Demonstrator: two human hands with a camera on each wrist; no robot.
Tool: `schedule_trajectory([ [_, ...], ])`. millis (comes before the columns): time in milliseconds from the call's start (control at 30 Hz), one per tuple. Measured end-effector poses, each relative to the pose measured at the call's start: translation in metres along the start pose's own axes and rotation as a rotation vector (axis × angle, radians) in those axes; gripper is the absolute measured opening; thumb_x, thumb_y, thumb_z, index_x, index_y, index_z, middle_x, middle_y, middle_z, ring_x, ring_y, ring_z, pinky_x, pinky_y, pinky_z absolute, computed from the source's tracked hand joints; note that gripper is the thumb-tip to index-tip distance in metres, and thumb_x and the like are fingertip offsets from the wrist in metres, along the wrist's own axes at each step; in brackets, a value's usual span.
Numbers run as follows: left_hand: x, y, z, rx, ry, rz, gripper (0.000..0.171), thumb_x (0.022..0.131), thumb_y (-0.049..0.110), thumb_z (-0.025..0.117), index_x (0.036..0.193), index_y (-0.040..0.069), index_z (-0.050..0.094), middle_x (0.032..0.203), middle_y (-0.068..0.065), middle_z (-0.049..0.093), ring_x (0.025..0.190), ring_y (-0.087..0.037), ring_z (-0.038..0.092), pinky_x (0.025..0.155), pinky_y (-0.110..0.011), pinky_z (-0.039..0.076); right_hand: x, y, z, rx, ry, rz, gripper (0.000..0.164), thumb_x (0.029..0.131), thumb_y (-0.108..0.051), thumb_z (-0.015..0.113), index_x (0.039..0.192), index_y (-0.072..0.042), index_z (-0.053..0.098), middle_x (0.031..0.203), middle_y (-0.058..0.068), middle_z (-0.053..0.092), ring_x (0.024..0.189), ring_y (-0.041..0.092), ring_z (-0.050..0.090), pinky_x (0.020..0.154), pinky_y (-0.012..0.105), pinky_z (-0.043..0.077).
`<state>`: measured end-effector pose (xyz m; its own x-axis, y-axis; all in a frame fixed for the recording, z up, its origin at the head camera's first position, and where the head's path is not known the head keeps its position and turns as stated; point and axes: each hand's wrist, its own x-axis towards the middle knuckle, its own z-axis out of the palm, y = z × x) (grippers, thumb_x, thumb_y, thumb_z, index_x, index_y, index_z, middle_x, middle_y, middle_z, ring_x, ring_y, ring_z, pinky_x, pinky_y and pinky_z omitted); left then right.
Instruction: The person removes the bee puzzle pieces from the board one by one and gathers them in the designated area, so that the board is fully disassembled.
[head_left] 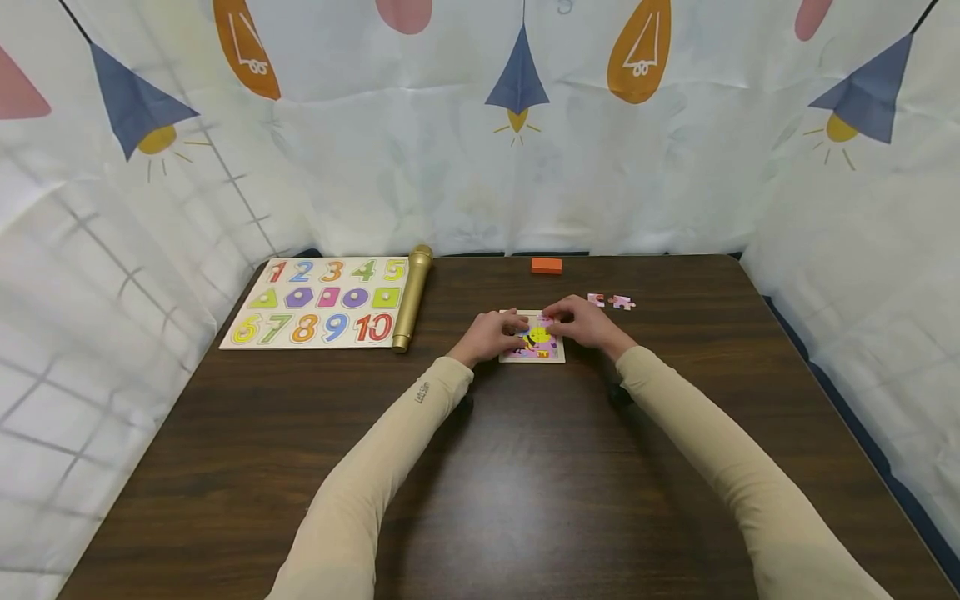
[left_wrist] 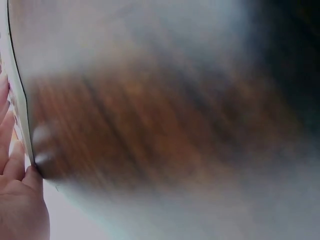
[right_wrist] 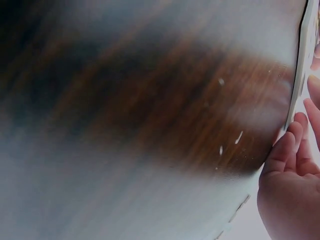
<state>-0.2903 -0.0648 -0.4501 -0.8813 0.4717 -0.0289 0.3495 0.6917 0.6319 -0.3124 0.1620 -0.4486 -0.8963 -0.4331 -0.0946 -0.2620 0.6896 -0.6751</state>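
Observation:
A small square jigsaw puzzle (head_left: 533,353) in a pale frame lies on the table, showing a yellow figure on pink. Over its left side, my left hand (head_left: 491,335) rests with thumb and fingers apart, touching the puzzle. My right hand (head_left: 587,323) reaches in at the upper right and pinches a pink puzzle piece (head_left: 550,320) between thumb and forefinger; the fingers partly hide it. In the left wrist view, the left hand (left_wrist: 22,200) lies along the frame's edge (left_wrist: 22,105). The right hand (right_wrist: 292,185) touches the opposite edge in the right wrist view.
Two loose puzzle pieces (head_left: 622,302) lie right of the frame. An orange block (head_left: 547,266) sits near the table's back edge. At the left lie a number-and-shape board (head_left: 318,312) and a gold microphone-shaped tube (head_left: 412,300). Printed fabric (head_left: 450,183) hangs behind the table.

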Motion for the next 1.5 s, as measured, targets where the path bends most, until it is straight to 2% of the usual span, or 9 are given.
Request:
schedule_trajectory([
  [200, 0.0011, -0.0004, -0.0001, 0.012, 0.005, 0.014, 0.033, 0.089, 0.022, 0.074, 0.119, 0.009, 0.072, 0.134, 0.0, 0.061, 0.138, -0.016, 0.041, 0.113, -0.034, 0.03, 0.0019, 0.0007, 0.0012, -0.016, 0.001, -0.048, 0.024, 0.093, -0.016, 0.067, 0.116, -0.008, 0.072, 0.119, 0.011, 0.06, 0.112, 0.027, 0.049, 0.101, 0.048, 0.039],
  [500, 0.0023, 0.0006, -0.0015, 0.014, 0.0, -0.001, 0.033, 0.089, 0.022, 0.074, 0.12, 0.01, 0.072, 0.134, 0.001, 0.06, 0.138, -0.016, 0.04, 0.113, -0.035, 0.03, 0.002, -0.0074, 0.0017, -0.024, -0.03, -0.044, 0.019, 0.094, -0.012, 0.066, 0.111, -0.005, 0.072, 0.116, 0.013, 0.055, 0.109, 0.028, 0.045, 0.097, 0.047, 0.04],
  [700, 0.0016, 0.001, -0.0013, -0.001, -0.01, -0.02, 0.034, 0.089, 0.022, 0.074, 0.12, 0.01, 0.072, 0.134, 0.002, 0.06, 0.139, -0.016, 0.039, 0.114, -0.035, 0.03, 0.0045, -0.0072, 0.0016, -0.006, -0.04, -0.06, 0.017, 0.093, -0.009, 0.067, 0.108, -0.003, 0.072, 0.118, 0.015, 0.054, 0.111, 0.03, 0.043, 0.1, 0.049, 0.037],
  [933, 0.0021, -0.0001, -0.0016, 0.007, -0.012, -0.017, 0.034, 0.089, 0.023, 0.074, 0.12, 0.01, 0.072, 0.135, 0.001, 0.06, 0.139, -0.017, 0.039, 0.114, -0.036, 0.029, 0.0049, -0.0078, 0.0033, -0.024, -0.022, -0.067, 0.015, 0.092, -0.009, 0.068, 0.106, -0.003, 0.071, 0.118, 0.015, 0.053, 0.111, 0.03, 0.043, 0.098, 0.048, 0.039],
  [1200, 0.0022, -0.0004, -0.0009, 0.022, -0.012, -0.003, 0.035, 0.088, 0.022, 0.074, 0.121, 0.01, 0.071, 0.134, 0.001, 0.06, 0.138, -0.017, 0.039, 0.113, -0.035, 0.031, 0.0046, -0.0049, 0.0053, -0.055, 0.001, -0.08, 0.02, 0.091, -0.011, 0.07, 0.109, -0.005, 0.072, 0.119, 0.015, 0.048, 0.106, 0.03, 0.046, 0.093, 0.046, 0.042],
  [1500, 0.0017, 0.0005, -0.0015, 0.013, -0.018, -0.031, 0.034, 0.089, 0.023, 0.073, 0.121, 0.01, 0.071, 0.135, 0.001, 0.06, 0.139, -0.016, 0.039, 0.114, -0.035, 0.03, 0.006, -0.0026, 0.0, -0.061, -0.041, -0.115, 0.023, 0.092, -0.013, 0.069, 0.113, -0.006, 0.072, 0.123, 0.015, 0.051, 0.108, 0.03, 0.049, 0.095, 0.047, 0.044],
])
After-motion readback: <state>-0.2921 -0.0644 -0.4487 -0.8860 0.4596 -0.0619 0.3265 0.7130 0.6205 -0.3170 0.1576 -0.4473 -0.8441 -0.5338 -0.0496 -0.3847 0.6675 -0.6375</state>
